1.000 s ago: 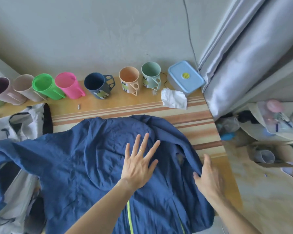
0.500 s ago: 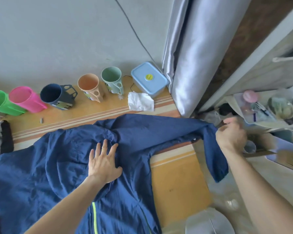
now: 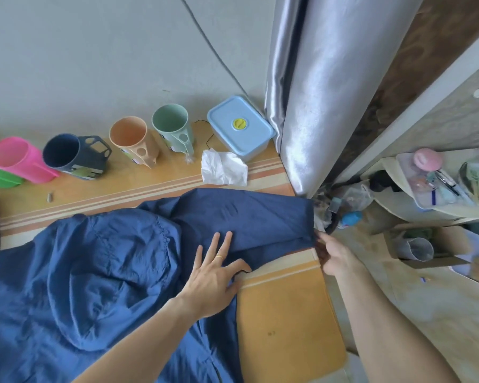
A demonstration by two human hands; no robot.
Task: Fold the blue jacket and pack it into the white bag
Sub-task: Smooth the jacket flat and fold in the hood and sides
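Your blue jacket (image 3: 100, 272) lies spread across the desk (image 3: 285, 322), covering its left and near portions, with the hood (image 3: 108, 294) bulging near the middle of the garment. One sleeve (image 3: 249, 219) extends from the body toward the right, its long axis running roughly left to right across the desk and its cuff end pointing at the right desk edge, just below the silver curtain (image 3: 315, 100). Your left hand (image 3: 213, 277) rests flat on the fabric where the sleeve meets the body, fingers spread and extended, a ring visible on one finger. Your right hand (image 3: 333, 255) is at the cuff end, at the desk's right edge; its fingers are closed on the sleeve end, though the exact pinch is partly hidden by fabric. Along the far side of the desk, against the wall, stand a pink cup (image 3: 20, 158), a dark blue cup (image 3: 72, 157), an orange cup (image 3: 132, 140) and a pale green cup (image 3: 173, 125), followed by a light blue lidded box (image 3: 239, 127). A crumpled white tissue (image 3: 223, 168) lies just in front of the box, apart from the sleeve.
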